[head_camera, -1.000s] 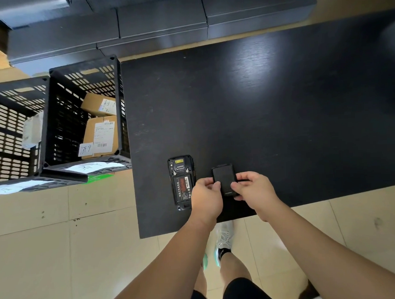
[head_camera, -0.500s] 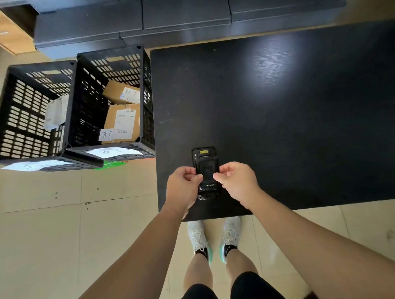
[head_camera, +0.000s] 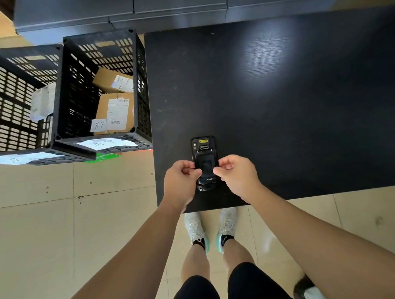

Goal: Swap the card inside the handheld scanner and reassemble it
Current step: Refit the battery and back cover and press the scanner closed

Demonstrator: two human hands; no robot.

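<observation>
The black handheld scanner [head_camera: 203, 144] lies back-up on the black table [head_camera: 280, 101], near the front edge. Its top end shows a yellow label and the scan window. A black back cover [head_camera: 205, 165] lies over the scanner's middle and lower part, with a small white logo near its bottom. My left hand [head_camera: 182, 183] pinches the cover's left edge with thumb and fingers. My right hand [head_camera: 236, 178] pinches its right edge the same way. The card is hidden from view.
Two black slotted crates [head_camera: 78, 93] stand on the floor left of the table; the nearer one holds cardboard parcels [head_camera: 114, 112] with labels. Paper sheets [head_camera: 102, 143] lie on their front rims. Dark cabinets [head_camera: 176, 9] run along the back. My legs and shoes stand below the table's edge.
One second ago both hands held the cover beside the opened scanner. They carried it left onto the scanner's back, where it now lies, still gripped at both edges.
</observation>
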